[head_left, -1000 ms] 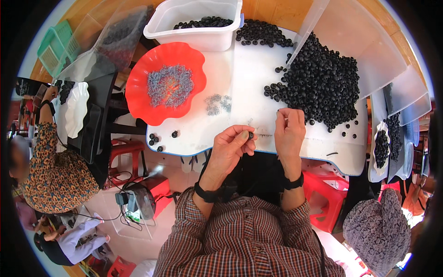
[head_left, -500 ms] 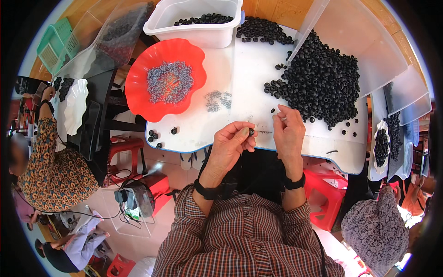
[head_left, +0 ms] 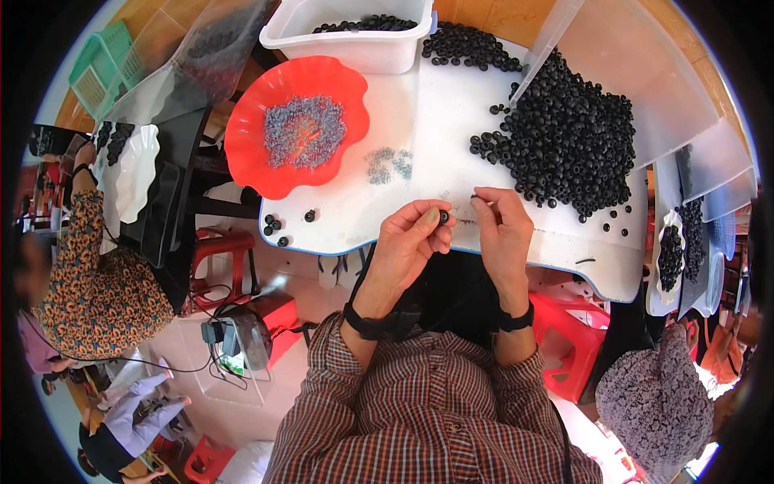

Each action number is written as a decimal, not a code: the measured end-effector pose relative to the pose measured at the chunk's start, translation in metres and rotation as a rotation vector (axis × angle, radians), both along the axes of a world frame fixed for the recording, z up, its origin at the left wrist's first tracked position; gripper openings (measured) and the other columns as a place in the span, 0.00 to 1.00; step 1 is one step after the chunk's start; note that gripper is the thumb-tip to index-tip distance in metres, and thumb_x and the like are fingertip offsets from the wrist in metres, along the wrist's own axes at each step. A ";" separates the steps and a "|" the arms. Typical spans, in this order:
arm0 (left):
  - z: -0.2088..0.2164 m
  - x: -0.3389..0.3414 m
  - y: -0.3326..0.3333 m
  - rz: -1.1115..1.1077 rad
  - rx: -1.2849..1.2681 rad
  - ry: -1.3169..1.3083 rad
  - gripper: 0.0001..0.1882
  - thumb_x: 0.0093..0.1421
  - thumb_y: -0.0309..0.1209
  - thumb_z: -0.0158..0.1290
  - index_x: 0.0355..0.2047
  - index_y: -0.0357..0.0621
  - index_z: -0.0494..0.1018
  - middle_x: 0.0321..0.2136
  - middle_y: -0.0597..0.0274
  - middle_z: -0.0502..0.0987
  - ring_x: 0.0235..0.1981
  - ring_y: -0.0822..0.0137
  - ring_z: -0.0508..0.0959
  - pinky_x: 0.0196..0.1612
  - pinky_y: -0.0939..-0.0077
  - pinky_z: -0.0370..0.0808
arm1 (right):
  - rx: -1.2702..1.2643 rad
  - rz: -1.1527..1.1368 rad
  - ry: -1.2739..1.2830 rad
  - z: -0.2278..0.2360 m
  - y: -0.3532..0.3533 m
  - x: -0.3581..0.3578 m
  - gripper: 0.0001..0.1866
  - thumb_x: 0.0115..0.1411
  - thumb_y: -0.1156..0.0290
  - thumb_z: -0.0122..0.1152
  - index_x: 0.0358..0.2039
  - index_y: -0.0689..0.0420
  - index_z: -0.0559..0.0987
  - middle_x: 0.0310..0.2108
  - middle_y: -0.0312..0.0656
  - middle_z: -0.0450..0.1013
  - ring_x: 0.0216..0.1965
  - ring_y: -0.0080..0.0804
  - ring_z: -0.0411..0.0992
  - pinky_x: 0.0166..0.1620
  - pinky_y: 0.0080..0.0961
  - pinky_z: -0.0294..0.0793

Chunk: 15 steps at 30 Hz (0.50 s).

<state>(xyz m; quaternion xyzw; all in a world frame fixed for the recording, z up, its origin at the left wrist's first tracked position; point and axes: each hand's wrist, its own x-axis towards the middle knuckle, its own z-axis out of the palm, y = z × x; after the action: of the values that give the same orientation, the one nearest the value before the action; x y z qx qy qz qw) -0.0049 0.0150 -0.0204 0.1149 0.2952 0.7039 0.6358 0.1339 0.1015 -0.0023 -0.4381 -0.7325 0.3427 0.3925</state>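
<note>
My left hand (head_left: 415,230) pinches a small round black piece with a hole, like a bead or tiny wheel (head_left: 443,217), between thumb and fingertips. Close beside it on the right, my right hand (head_left: 504,230) is closed in a pinch, with a small dark piece (head_left: 474,196) just showing at its fingertips. Both hands are above the near edge of the white table (head_left: 443,121). Beyond my right hand spreads a large pile of the same black round pieces (head_left: 572,137). A red wavy-rimmed bowl (head_left: 246,149) holds many tiny clear greyish pieces (head_left: 302,129).
A white tub (head_left: 347,52) of black pieces stands at the back, beside a smaller black heap (head_left: 468,48). A clear plastic bin (head_left: 645,89) lies tipped by the pile. Tiny clear pieces (head_left: 389,165) and several black ones (head_left: 274,226) lie loose. Other people sit at both sides.
My right hand has gone from loosely spread fingers to a pinch, and the loose black piece near its fingertips no longer shows on the table. My left hand still holds its black piece.
</note>
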 end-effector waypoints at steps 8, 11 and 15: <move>0.002 0.006 0.001 0.000 0.009 0.008 0.12 0.67 0.28 0.49 0.46 0.33 0.73 0.35 0.57 0.78 0.30 0.72 0.76 0.33 0.79 0.76 | -0.438 0.136 0.338 0.008 -0.020 0.001 0.07 0.61 0.81 0.57 0.40 0.63 0.79 0.30 0.33 0.73 0.27 0.16 0.68 0.32 0.15 0.70; 0.004 0.008 0.001 -0.007 0.012 0.030 0.12 0.67 0.29 0.49 0.46 0.33 0.74 0.35 0.58 0.78 0.30 0.72 0.76 0.33 0.80 0.75 | -0.443 0.165 0.348 0.010 -0.020 0.002 0.09 0.61 0.82 0.56 0.41 0.63 0.79 0.30 0.34 0.73 0.28 0.16 0.68 0.33 0.14 0.70; 0.002 0.009 0.001 -0.014 0.011 0.055 0.13 0.67 0.29 0.49 0.46 0.33 0.74 0.34 0.59 0.78 0.30 0.72 0.76 0.33 0.80 0.75 | -0.417 0.194 0.343 0.008 -0.020 0.004 0.10 0.62 0.81 0.56 0.43 0.63 0.79 0.32 0.35 0.73 0.28 0.16 0.69 0.33 0.15 0.71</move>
<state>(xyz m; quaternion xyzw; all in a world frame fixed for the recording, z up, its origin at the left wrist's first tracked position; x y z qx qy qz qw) 0.0045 0.0161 -0.0180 0.1396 0.3079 0.6976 0.6317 0.1384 0.0818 0.0054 -0.3727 -0.6076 0.5911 0.3775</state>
